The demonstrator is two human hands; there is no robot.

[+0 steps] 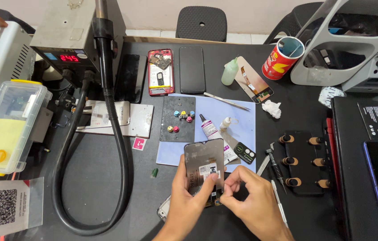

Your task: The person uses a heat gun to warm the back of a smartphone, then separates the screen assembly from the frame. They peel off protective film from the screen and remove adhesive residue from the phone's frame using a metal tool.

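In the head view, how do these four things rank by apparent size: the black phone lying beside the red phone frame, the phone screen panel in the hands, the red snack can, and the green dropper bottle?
Largest to smallest:
1. phone screen panel, though it is nearer the camera
2. black phone
3. red snack can
4. green dropper bottle

The top two look close, so their order is unsure.

A matte black worktable (pixel 108 178) is seen from above, evenly lit. Beyond its far edge, a pale wall (pixel 242 13) is met by a white tiled strip. Two dark perforated plastic chairs (pixel 201 22) are pushed close.
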